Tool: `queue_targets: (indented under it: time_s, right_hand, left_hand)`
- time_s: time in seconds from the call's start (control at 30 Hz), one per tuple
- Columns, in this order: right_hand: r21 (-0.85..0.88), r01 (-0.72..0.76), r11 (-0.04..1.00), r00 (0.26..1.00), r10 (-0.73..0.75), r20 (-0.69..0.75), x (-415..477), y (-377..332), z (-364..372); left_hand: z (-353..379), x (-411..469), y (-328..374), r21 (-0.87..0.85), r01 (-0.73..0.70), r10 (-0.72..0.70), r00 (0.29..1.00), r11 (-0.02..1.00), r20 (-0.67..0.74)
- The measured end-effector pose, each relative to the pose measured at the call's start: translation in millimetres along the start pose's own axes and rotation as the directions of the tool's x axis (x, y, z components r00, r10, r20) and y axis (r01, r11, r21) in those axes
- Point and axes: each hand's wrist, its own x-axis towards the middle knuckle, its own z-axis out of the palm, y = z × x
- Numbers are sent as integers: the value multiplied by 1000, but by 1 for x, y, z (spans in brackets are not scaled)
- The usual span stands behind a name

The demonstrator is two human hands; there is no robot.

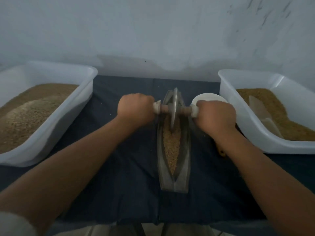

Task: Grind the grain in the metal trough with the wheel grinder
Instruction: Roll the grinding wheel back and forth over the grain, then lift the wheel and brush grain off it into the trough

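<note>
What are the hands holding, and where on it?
The wheel grinder: left hand grips its left handle end, right hand its right handle end.

L hand [136, 109] fisted, knuckles up, fingers curled round L end of handle [162, 109]. R hand [216, 116] same grip on R end, sits slightly nearer body. L forearm [76, 159], R forearm [255, 167] bare, reaching fwd from lower corners, converging. Wrists approx straight. Pale sleeve [12, 223] bottom-left.
</note>
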Motion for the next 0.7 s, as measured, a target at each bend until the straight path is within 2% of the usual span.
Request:
queue_targets:
  time_s: [0.1, 0.2, 0.37, 0.43, 0.47, 0.5, 0.53, 0.57, 0.6, 0.63, 0.67, 0.7]
  right_hand:
    - [-18, -2, 1000, 1000, 2, 26, 27, 0, 2]
    - [16, -8, 1000, 997, 7, 78, 0, 3, -7]
    - [91, 178, 980, 950, -195, 244, -57, 4, -51]
    - [215, 223, 951, 902, -285, 324, -54, 5, -76]
    - [327, 197, 924, 886, -311, 344, -51, 7, -88]
    - [459, 147, 876, 906, -305, 293, -48, 9, -98]
    - [581, 107, 807, 959, -238, 154, -47, 10, -108]
    - [671, 99, 735, 995, -97, -40, -48, 13, -112]
    - [748, 92, 658, 973, 100, -207, -51, 17, -111]
    - [814, 70, 577, 903, 309, -297, -56, 22, -104]
    - [872, 16, 490, 823, 488, -289, -61, 26, -95]
    - [895, -67, 441, 767, 596, -236, -66, 29, -83]
  left_hand:
    - [1, 15, 3, -35, 69, -67, 996, 997, 57]
    - [-4, -18, 4, -13, 54, -53, 996, 998, 66]
    - [-10, -77, 1, -10, 31, -31, 999, 999, 26]
    - [-9, -84, 1, -59, 71, -68, 996, 996, 55]
    - [-9, -85, 1, -99, 107, -102, 993, 989, 61]
    - [-9, -86, 2, -140, 145, -138, 989, 979, 57]
    - [-8, -86, 3, -179, 177, -171, 984, 968, 47]
    - [-7, -87, 2, -213, 201, -197, 980, 956, 40]
    - [-5, -88, 0, -244, 219, -217, 976, 945, 35]
    - [-2, -90, -3, -279, 234, -235, 972, 931, 33]
    - [0, -91, -6, -320, 254, -258, 966, 913, 29]
    - [3, -92, -10, -361, 282, -292, 956, 889, 28]
